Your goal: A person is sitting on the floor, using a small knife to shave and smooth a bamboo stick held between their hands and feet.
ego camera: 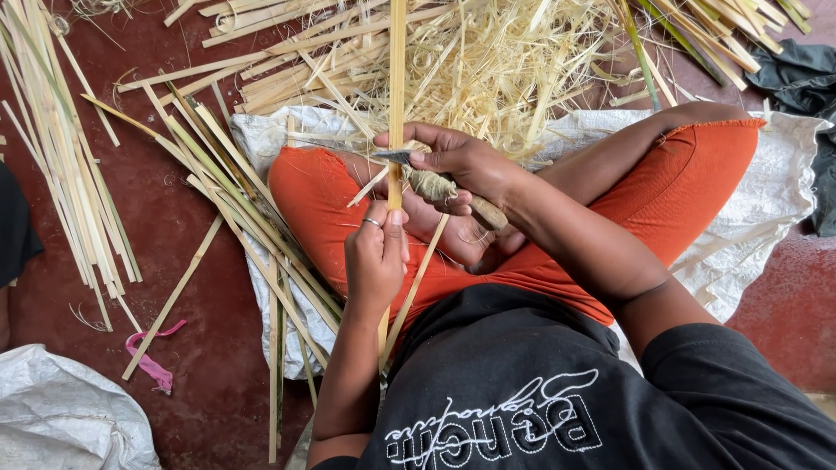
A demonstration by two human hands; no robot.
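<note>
1. Left hand point(376, 257) pinches the bamboo strip point(397, 78); the strip stands upright over the orange-clad lap.
2. Right hand point(466, 165) is clenched around the knife point(435, 184); the blade crosses the strip just above the left hand.
3. Loose shavings point(496, 70) lie beyond the strip.

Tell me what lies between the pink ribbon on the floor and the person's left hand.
In the head view, between the pink ribbon and the left hand lie loose bamboo strips, the edge of the white sack and an orange-clad knee.
</note>
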